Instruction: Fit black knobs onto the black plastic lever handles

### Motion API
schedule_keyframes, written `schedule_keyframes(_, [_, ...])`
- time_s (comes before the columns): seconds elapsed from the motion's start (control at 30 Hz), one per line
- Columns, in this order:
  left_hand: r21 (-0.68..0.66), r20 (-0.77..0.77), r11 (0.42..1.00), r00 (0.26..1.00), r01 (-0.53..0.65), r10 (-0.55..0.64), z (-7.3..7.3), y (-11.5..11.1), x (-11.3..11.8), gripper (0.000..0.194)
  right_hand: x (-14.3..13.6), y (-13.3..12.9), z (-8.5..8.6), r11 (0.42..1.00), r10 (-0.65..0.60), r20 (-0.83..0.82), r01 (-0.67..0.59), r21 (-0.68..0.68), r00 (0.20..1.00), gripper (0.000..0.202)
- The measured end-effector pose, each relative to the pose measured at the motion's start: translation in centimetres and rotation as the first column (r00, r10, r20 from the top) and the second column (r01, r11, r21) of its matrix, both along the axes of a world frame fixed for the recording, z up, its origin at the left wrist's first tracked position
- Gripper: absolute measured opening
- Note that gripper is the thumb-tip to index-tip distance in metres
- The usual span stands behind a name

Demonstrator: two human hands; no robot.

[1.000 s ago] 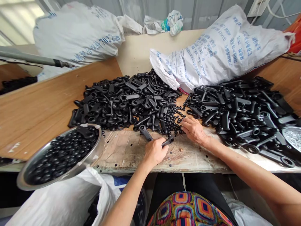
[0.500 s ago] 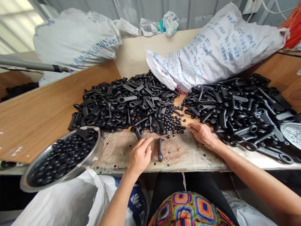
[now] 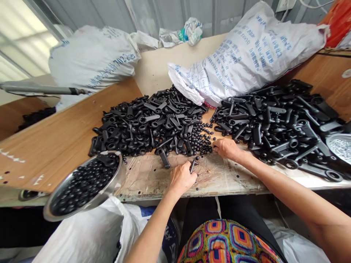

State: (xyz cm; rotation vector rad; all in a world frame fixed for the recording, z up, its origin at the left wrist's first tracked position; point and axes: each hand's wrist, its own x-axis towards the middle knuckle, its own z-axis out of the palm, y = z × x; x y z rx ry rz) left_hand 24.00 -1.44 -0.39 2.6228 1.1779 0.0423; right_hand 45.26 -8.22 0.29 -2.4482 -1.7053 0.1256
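Note:
My left hand [image 3: 183, 179] is closed around a black crank handle [image 3: 192, 166], whose upper end with its short peg sticks out past the thumb. Just left of it, another crank handle [image 3: 164, 159] lies at the front edge of the left heap. My right hand [image 3: 229, 149] has its fingertips pinched together at the right side of a patch of small black balls [image 3: 201, 138]. Something dark shows under those fingertips, too covered to name. One loose ball [image 3: 197, 158] lies between the hands.
Heaps of black crank handles lie on the left [image 3: 131, 124] and right [image 3: 287, 124]. A metal bowl [image 3: 122, 171] of black balls stands at the front left. Small metal parts fill a bowl [image 3: 340, 146] at far right. A white sack [image 3: 246, 54] leans behind; wooden boards [image 3: 63, 135] flank the bench.
My left hand has moved right and taken hold of the crank handle that lay on the bench, tilting it. My right hand has shifted slightly left to the balls. The view has turned slightly.

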Motion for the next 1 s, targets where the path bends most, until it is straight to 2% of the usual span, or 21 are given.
schedule_keyframes(0.07, [-0.053, 0.133, 0.998, 0.991, 0.02, -0.012, -0.3, -0.2, -0.5, 0.008, 0.2, -0.9, 0.2, 0.999, 0.001, -0.037, 0.001, 0.043, 0.999, 0.018])
schedule_keyframes(0.1, [-0.104, 0.232, 0.994, 0.973, 0.031, -0.006, -0.4, -0.4, -0.8, 0.007, 0.2, -1.5, 0.3, 0.996, 0.013, -0.121, -0.002, 0.089, 0.993, 0.017])
schedule_keyframes(0.13, [-0.174, 0.344, 0.984, 0.939, 0.046, 0.017, -0.5, -0.7, -1.0, 0.006, 0.1, -2.3, 0.3, 0.988, 0.042, -0.271, 0.0, 0.153, 0.962, 0.016])
schedule_keyframes(0.17, [-0.266, 0.458, 0.961, 0.887, 0.069, 0.063, -0.6, -1.1, -1.2, 0.007, -0.1, -3.2, 0.4, 0.974, 0.092, -0.472, 0.02, 0.227, 0.877, 0.015])
schedule_keyframes(0.2, [-0.37, 0.561, 0.923, 0.818, 0.11, 0.127, -0.7, -1.6, -1.2, 0.007, -0.6, -4.2, 0.4, 0.952, 0.163, -0.683, 0.067, 0.298, 0.712, 0.015])
schedule_keyframes(0.23, [-0.47, 0.637, 0.866, 0.745, 0.172, 0.198, -0.9, -2.2, -1.2, 0.007, -1.1, -5.1, 0.3, 0.929, 0.243, -0.844, 0.135, 0.344, 0.479, 0.017])
schedule_keyframes(0.27, [-0.556, 0.681, 0.795, 0.682, 0.245, 0.266, -1.0, -2.9, -1.1, 0.008, -1.8, -5.9, 0.2, 0.912, 0.308, -0.923, 0.205, 0.356, 0.23, 0.018])
schedule_keyframes(0.3, [-0.618, 0.701, 0.719, 0.636, 0.316, 0.323, -1.1, -3.7, -0.9, 0.008, -2.6, -6.7, 0.0, 0.902, 0.353, -0.935, 0.258, 0.347, 0.025, 0.019])
schedule_keyframes(0.33, [-0.655, 0.708, 0.656, 0.607, 0.374, 0.361, -1.2, -4.5, -0.6, 0.009, -3.5, -7.3, -0.3, 0.893, 0.388, -0.912, 0.298, 0.336, -0.132, 0.019])
schedule_keyframes(0.37, [-0.67, 0.711, 0.62, 0.593, 0.409, 0.377, -1.2, -5.3, -0.4, 0.01, -4.3, -7.8, -0.6, 0.886, 0.415, -0.877, 0.329, 0.327, -0.243, 0.018])
schedule_keyframes(0.4, [-0.667, 0.716, 0.617, 0.589, 0.419, 0.374, -1.2, -6.0, -0.1, 0.012, -5.1, -8.2, -1.0, 0.879, 0.436, -0.841, 0.352, 0.322, -0.32, 0.017])
schedule_keyframes(0.47, [-0.623, 0.728, 0.686, 0.599, 0.375, 0.334, -1.1, -7.0, 0.2, 0.01, -6.5, -8.5, -1.6, 0.87, 0.463, -0.784, 0.38, 0.314, -0.412, 0.015])
schedule_keyframes(0.57, [-0.507, 0.721, 0.821, 0.65, 0.263, 0.238, -0.8, -7.6, 0.1, 0.005, -7.9, -8.6, -2.3, 0.883, 0.446, -0.751, 0.374, 0.282, -0.487, 0.016])
schedule_keyframes(0.67, [-0.434, 0.711, 0.877, 0.677, 0.207, 0.192, -0.6, -7.6, -0.3, 0.008, -8.6, -8.7, -2.5, 0.894, 0.421, -0.765, 0.367, 0.258, -0.488, 0.017])
schedule_keyframes(0.83, [-0.411, 0.696, 0.892, 0.696, 0.189, 0.174, -0.8, -7.7, -0.8, 0.006, -9.0, -9.2, -2.7, 0.887, 0.372, -0.861, 0.406, 0.22, -0.346, 0.021])
schedule_keyframes(1.0, [-0.38, 0.697, 0.9, 0.706, 0.212, 0.128, -0.9, -8.2, -1.0, 0.009, -9.5, -9.7, -2.8, 0.855, 0.383, -0.907, 0.439, 0.275, -0.177, 0.021])
